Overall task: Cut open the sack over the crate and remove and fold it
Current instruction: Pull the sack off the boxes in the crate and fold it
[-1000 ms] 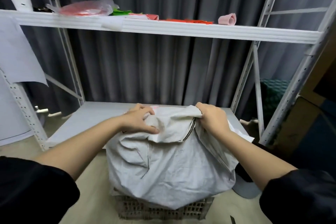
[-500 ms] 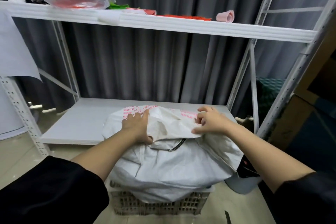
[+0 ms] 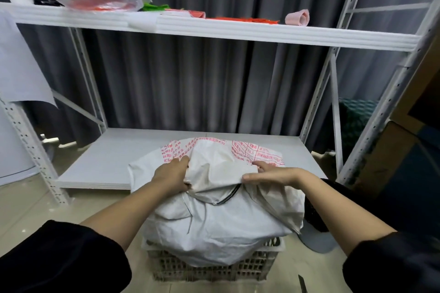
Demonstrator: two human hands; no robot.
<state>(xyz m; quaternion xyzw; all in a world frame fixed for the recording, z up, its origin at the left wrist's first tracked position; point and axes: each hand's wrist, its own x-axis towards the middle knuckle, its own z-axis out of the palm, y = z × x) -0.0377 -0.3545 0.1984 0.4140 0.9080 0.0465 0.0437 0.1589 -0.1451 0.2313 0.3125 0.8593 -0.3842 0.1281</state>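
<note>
A white woven sack with red print on its far side is draped over a pale lattice crate on the floor. A cut flap of the sack is turned up on top, with a dark edge showing under it. My left hand grips bunched sack cloth at the top left, fingers curled into the fold. My right hand lies on the flap at the top right, thumb along its edge and fingertips tucked into the cloth.
A white metal rack stands behind, with its low shelf just beyond the crate and an upper shelf holding bags and a pink roll. A dark blade tip lies on the floor, a grey object right of the crate.
Both hands have pushed the sack's top flap away from me, uncovering the red-printed side. My right hand went from a fist on the cloth to a flatter hold.
</note>
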